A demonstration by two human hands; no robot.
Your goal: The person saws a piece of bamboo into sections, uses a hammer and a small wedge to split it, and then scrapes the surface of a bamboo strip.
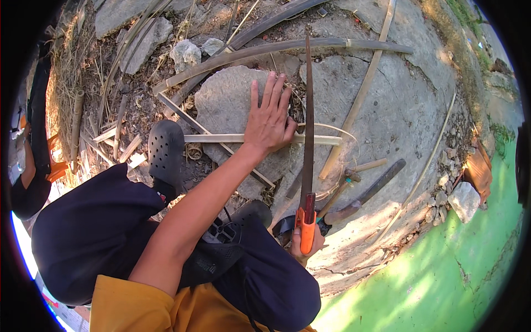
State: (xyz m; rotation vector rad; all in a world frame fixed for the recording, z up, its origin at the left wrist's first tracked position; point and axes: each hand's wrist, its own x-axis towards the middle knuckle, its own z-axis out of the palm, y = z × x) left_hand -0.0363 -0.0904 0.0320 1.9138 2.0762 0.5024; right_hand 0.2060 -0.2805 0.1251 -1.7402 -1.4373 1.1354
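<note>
Strip [235, 138] beneath left grip [269, 123], spread wide — saw [308, 127] just beside, clasped in right grip [318, 242].

Bare left forearm [206, 195] reached diagonally forward, bare left hand [266, 123] lay palm down, fingers extended, slightly parted, bare right hand [317, 242] was curled in a grip.

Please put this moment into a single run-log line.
left hand: spread over pale strip | right hand: gripping orange-handled saw | saw: crosses strip in view, contact unclear | beneath: grey stone
</note>
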